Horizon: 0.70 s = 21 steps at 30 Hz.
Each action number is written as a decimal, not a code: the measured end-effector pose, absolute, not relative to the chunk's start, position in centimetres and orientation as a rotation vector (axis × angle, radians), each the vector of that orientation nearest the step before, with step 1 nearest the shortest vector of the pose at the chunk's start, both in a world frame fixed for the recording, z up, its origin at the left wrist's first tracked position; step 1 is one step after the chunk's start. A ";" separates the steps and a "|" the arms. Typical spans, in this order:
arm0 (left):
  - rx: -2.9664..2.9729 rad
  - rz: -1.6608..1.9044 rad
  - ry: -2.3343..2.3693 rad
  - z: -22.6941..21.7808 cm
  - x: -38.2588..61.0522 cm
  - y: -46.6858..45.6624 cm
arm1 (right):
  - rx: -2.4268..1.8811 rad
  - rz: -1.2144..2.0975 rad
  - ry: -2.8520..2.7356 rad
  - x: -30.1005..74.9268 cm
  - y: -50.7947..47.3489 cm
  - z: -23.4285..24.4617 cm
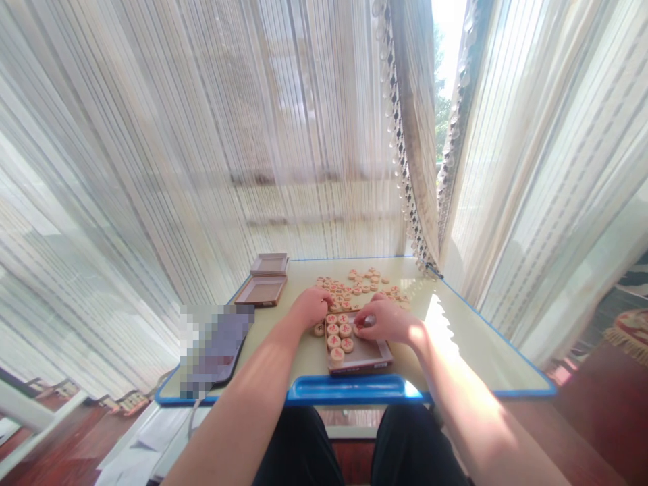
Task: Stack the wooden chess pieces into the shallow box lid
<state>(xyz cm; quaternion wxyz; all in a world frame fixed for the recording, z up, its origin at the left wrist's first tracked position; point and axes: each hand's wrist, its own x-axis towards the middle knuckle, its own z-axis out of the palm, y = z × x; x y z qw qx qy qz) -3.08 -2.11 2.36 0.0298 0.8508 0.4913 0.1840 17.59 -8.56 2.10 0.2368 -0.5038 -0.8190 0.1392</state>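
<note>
Lower centre of frame: one box (pixel 368 353) holding round pieces (pixel 333 330); right hand (pixel 385 319) pinches one; whether left hand (pixel 310 306) grips any is unclear.

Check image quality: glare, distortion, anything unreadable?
Head view: the window gap is blown out; head view: sunlight glares on the table and brightens part of the right forearm; head view: curtains fan outward, probably wide-angle stretch; head view: the far round pieces are too soft to read; head view: mosaic masks much of the dark-edged device.
</note>
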 end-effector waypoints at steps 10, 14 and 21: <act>2.657 0.602 1.481 2.2 -3.1 -2.1 | -1.338 0.420 -2.230 17.4 -9.1 2.6; 2.667 0.606 1.472 2.2 -3.2 -2.1 | -1.211 0.445 -2.242 17.0 -9.8 3.1; 2.678 0.649 1.448 1.9 -3.3 -2.0 | -1.180 0.456 -2.319 16.3 -9.9 2.4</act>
